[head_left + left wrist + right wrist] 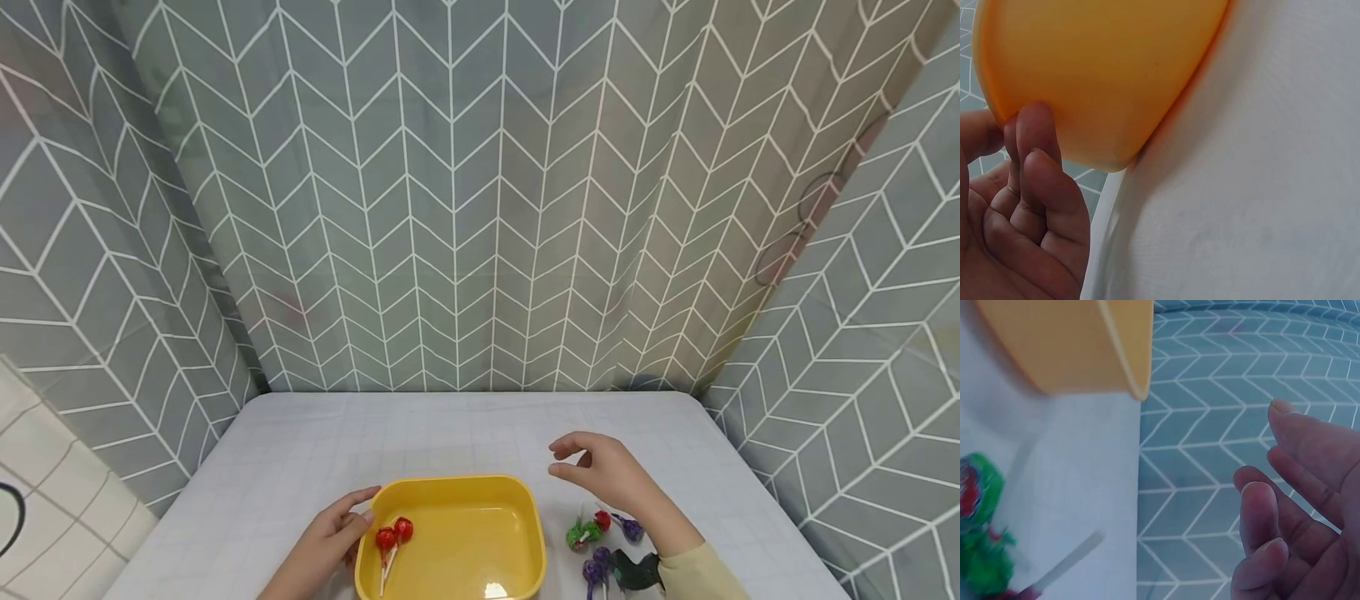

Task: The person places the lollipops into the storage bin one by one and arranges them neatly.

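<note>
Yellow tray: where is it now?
In the head view, the yellow tray sits at bottom centre on the white table, between the left hand at its rim and the lollipops to its right.

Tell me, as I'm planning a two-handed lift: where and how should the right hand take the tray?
The tray is probably best gripped by its right rim, from the right, thumb inside: that edge stands raised and bare, and the left hand touches the opposite side.

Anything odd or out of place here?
No visible spill or damage. Slight oddity: one red lollipop lies outside, right of the yellow tray, jumbled with green candy and purple lollipops, while the other two red lollipops lie inside it.
</note>
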A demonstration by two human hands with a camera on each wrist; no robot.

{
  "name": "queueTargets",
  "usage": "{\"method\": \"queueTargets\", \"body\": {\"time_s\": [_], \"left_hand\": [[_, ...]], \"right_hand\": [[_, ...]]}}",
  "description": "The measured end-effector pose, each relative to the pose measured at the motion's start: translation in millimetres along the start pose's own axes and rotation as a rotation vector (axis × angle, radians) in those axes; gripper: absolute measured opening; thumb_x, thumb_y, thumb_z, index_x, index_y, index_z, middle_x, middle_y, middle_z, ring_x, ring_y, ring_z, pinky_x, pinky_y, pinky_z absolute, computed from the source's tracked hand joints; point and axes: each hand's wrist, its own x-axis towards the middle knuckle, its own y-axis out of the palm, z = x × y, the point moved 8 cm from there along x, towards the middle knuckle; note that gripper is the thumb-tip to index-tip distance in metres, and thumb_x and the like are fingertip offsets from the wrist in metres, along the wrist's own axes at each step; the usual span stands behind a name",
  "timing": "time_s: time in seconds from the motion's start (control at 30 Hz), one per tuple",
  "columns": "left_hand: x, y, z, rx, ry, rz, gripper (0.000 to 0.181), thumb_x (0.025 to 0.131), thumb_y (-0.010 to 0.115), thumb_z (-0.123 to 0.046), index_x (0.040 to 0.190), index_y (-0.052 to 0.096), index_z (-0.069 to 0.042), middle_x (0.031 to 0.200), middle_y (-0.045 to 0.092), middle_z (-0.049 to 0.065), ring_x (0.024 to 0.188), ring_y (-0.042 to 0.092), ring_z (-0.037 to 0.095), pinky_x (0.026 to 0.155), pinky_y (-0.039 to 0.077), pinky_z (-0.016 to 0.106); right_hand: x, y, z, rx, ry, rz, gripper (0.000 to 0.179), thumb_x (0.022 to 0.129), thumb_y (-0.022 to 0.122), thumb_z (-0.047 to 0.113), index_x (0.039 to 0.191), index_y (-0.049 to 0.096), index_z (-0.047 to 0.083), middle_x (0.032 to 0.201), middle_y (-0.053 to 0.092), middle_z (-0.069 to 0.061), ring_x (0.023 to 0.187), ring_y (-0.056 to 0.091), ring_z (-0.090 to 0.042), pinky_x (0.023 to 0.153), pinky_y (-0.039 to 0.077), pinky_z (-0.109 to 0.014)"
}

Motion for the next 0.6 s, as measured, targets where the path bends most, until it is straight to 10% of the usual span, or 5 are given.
{"method": "queueTargets", "body": {"time_s": [0.6], "left_hand": [[-1.4, 0.4, -2.6, 0.010, -0.002, -0.018, 0.068, 0.097, 0.060, -0.046, 0.148, 0.041, -0.005, 0.076, 0.062, 0.011, 0.061, 0.056, 0.026, 0.056, 0.051, 0.031]], "right_hand": [[-37.7, -6, -65, -0.020, 0.152, -0.018, 0.033, 0.085, 0.078, 0.035, 0.108, 0.072, 0.012, 0.098, 0.069, 0.004, 0.074, 0.055, -0.014, 0.063, 0.048, -0.030]]}}
